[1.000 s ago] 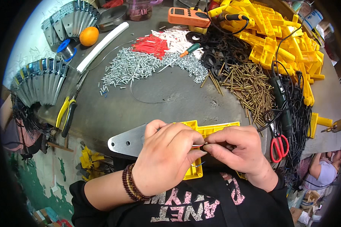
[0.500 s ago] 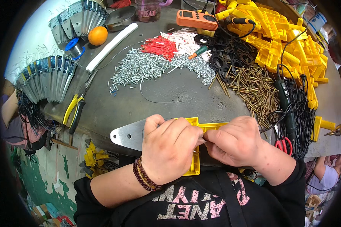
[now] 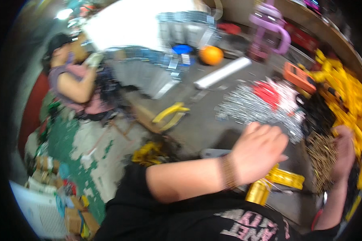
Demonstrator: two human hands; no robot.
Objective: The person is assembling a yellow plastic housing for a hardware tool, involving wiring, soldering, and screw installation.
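My left hand, a beaded bracelet at its wrist, is curled over a yellow plastic housing near the table's front edge. Beside that wrist shows the end of a grey metal plate; the hand hides the rest. A thin pale wire lies across the housing. My right hand is away from the housing, at the right by the pile of long brass-coloured screws and the heap of yellow plastic parts. Motion smears its fingers, so what they hold cannot be made out.
Small silver screws, red sleeves and black parts lie in piles. Behind stand an orange meter and a purple-handled jug. Yellow-handled pliers lie left, near an orange. Another person sits at far left.
The view has swung left and blurred. My right hand has left the housing and moved to the right, toward the long screws and yellow parts. My left hand stays at the housing.
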